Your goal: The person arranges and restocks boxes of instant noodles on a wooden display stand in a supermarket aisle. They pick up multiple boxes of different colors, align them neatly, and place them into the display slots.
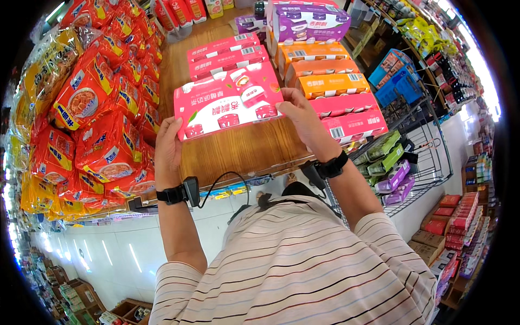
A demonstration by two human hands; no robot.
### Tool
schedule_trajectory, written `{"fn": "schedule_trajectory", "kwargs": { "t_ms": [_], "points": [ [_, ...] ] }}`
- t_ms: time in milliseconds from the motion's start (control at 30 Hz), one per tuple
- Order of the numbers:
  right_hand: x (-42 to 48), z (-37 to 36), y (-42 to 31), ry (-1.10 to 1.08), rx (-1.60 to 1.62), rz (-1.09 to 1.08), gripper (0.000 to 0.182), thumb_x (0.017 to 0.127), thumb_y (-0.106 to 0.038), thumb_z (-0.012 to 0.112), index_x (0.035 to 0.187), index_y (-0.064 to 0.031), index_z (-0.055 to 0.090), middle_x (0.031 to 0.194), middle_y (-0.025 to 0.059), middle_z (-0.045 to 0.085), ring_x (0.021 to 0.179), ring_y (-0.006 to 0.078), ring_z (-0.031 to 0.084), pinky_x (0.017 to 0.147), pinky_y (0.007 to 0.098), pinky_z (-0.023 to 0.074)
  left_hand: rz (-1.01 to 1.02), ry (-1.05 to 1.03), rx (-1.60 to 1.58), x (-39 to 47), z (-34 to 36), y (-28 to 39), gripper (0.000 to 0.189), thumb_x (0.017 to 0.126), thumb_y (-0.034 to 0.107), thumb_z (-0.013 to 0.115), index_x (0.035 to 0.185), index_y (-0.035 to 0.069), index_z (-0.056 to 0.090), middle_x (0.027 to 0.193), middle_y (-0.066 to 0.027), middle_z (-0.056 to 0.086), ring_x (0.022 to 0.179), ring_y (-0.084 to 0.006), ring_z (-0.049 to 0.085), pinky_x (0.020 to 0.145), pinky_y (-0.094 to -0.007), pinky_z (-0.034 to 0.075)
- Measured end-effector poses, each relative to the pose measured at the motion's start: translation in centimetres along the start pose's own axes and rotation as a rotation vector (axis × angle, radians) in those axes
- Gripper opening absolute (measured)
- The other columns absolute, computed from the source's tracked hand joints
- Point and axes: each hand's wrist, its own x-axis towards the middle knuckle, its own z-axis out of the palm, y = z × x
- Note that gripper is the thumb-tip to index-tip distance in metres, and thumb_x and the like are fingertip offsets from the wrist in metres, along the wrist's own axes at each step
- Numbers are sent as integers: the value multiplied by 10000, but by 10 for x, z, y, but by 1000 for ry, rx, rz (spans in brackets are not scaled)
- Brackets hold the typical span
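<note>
Between my two hands is a pink-and-white carton of milk tea cups (227,101), its printed broad face turned up. My left hand (168,140) grips its left end with the thumb along the edge. At the opposite end, my right hand (300,115) has its thumb and fingers closed on the corner. Behind the carton, two similar pink cartons (227,59) stand on the wooden display table (252,144). Whether the held carton touches the table cannot be told. To the right of my right hand is a row of orange cartons (333,86) and pink cartons (353,124).
Red bags of instant noodles (109,150) are piled high on the left. Purple cartons (313,22) stand at the back right. A wire shopping cart (434,162) holding green and purple packs (392,178) is at my right. Stocked shelves (430,53) lie beyond it.
</note>
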Motion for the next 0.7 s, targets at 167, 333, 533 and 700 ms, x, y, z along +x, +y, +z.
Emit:
{"fn": "schedule_trajectory", "kwargs": {
  "t_ms": [167,333,533,700],
  "points": [
    [1,-7,-11,-39,-29,5,542,912,-144,645,1393,47,481,1204,94,598,1125,148,567,980,296,446,-3,-32,1,-3,13,0,162,984,122,659,1089,16,597,1086,-85,674,1037,-146,639,945,-314,502],
    [-1,-22,-17,-43,-63,39,551,903,-149,639,1413,9,499,1181,73,605,1088,136,568,930,287,461,-2,-46,53,7,35,3,135,987,105,649,1078,18,600,1074,-71,666,1017,-133,628,930,-312,498],
    [-18,-26,-43,-36,-133,112,536,912,-168,654,1406,-13,515,1147,57,623,1010,115,580,876,267,461,39,-79,102,0,54,10,72,994,84,634,1035,30,608,1042,-47,663,988,-103,615,908,-284,490],
    [-17,-52,-60,-19,-177,88,457,937,-211,682,1327,-5,560,1161,39,631,1052,111,579,924,276,455,97,-126,247,0,81,9,44,996,90,639,1003,52,619,1010,-4,653,951,-74,588,876,-247,462]
  ]
}}
